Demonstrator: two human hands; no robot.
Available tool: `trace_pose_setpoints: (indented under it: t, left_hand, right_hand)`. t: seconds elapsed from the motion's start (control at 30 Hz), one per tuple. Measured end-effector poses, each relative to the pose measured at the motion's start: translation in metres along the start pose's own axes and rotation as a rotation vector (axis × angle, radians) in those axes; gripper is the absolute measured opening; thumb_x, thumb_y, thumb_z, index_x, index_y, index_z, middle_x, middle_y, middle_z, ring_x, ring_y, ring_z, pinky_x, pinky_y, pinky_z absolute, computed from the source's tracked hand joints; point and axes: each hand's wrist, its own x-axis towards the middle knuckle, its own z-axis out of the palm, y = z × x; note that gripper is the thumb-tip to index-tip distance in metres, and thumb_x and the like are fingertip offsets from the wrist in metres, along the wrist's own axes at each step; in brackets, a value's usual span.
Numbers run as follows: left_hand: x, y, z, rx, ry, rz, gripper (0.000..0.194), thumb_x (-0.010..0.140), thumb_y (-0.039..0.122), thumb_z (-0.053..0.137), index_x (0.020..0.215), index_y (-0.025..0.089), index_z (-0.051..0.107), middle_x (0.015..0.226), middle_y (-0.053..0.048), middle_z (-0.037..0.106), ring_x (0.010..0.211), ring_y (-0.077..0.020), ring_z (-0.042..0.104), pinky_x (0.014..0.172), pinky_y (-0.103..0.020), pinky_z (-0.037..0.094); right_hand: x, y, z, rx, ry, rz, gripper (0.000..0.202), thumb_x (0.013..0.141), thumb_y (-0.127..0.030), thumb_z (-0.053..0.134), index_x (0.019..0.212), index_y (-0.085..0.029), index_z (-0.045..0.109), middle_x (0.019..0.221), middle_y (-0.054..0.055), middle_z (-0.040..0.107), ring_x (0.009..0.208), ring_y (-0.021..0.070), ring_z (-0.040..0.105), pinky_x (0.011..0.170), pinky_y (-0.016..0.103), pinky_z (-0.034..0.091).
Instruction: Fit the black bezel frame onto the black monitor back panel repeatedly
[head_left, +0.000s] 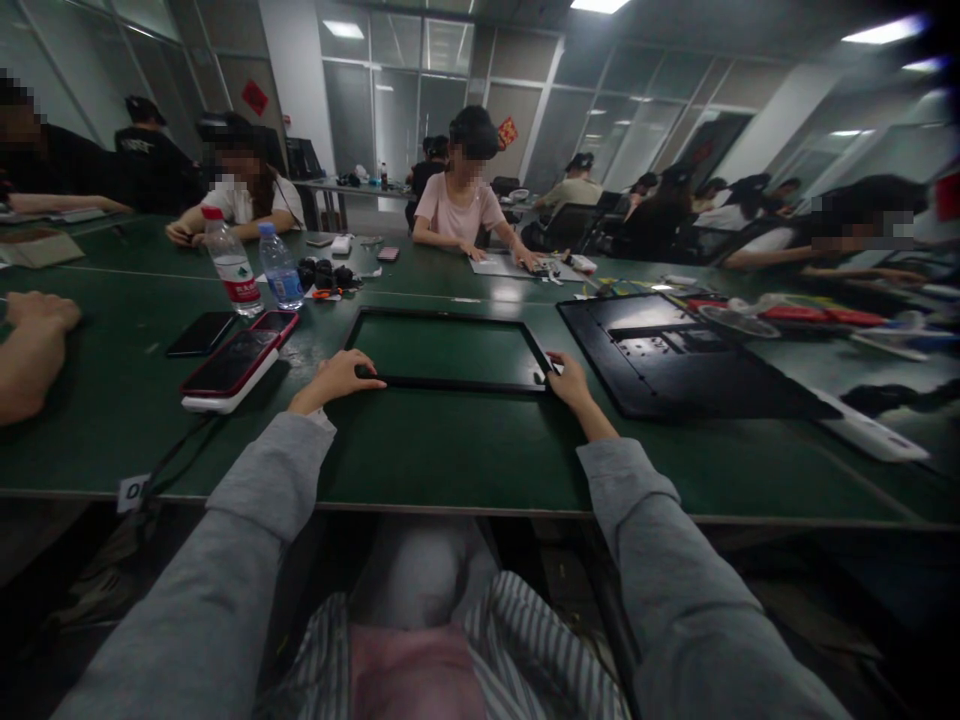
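Observation:
A thin black rectangular frame with an open middle lies on the green table in front of me, the table top showing through it. My left hand grips its near left corner, thumb along the near edge and fingers curled at the side. At the near right corner, my right hand pinches the frame between thumb and fingers. Right of that hand lies a large flat black panel with a recessed strip and ribs, apart from the frame.
Left of the frame are a red-edged phone on a white power bank, a dark phone and two water bottles. A white bar-shaped thing touches the panel's right end. People sit around the green table; another person's arm rests at left.

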Motion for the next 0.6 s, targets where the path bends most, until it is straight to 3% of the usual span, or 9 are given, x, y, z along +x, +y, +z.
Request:
trace_pose_setpoints:
  t: [0.1,0.27,0.33,0.47,0.6]
  left_hand:
    - [0.005,-0.007,-0.001,0.095,-0.070,0.001,0.045,0.068,0.067,0.089,0.084,0.026,0.078,0.102,-0.011,0.077,0.105,-0.0332,0.069,0.088,-0.042,0.055]
    - [0.008,-0.018,0.001,0.122,-0.050,-0.078,0.044,0.076,0.064,0.083,0.096,0.025,0.079,0.108,-0.012,0.079,0.100,-0.0329,0.072,0.089,-0.045,0.054]
    - [0.009,-0.020,0.002,0.085,-0.033,-0.090,0.044,0.075,0.063,0.084,0.095,0.024,0.079,0.108,-0.013,0.079,0.100,-0.0331,0.072,0.089,-0.045,0.054]
    - [0.012,-0.020,0.004,0.003,0.016,-0.119,0.044,0.072,0.063,0.085,0.091,0.024,0.078,0.103,-0.012,0.080,0.099,-0.0325,0.073,0.089,-0.044,0.055]
    - [0.014,-0.017,0.002,-0.137,0.097,-0.129,0.044,0.072,0.060,0.087,0.092,0.022,0.078,0.101,-0.012,0.079,0.099,-0.0306,0.073,0.091,-0.043,0.055]
  right_hand:
    - [0.001,0.001,0.000,0.030,0.016,0.027,0.055,0.071,-0.016,0.058,0.125,-0.014,0.071,0.125,0.017,0.076,0.124,0.0309,0.070,0.114,0.051,0.051]
    - [0.002,-0.003,-0.002,0.090,-0.015,0.026,0.047,0.082,-0.024,0.057,0.126,-0.015,0.070,0.130,0.019,0.074,0.126,0.0306,0.069,0.116,0.053,0.049]
    - [0.002,-0.008,-0.009,0.087,0.047,0.048,0.049,0.088,-0.030,0.055,0.133,-0.014,0.066,0.133,0.021,0.072,0.130,0.0325,0.065,0.117,0.058,0.046]
    - [0.004,-0.014,-0.042,-0.062,0.372,0.202,0.064,0.094,-0.034,0.052,0.155,-0.011,0.051,0.154,0.027,0.055,0.149,0.0409,0.044,0.122,0.073,0.029]
    - [0.001,0.002,-0.092,-0.086,0.861,0.444,0.082,0.089,-0.021,0.054,0.168,-0.009,0.037,0.167,0.030,0.036,0.158,0.0446,0.025,0.125,0.069,0.019]
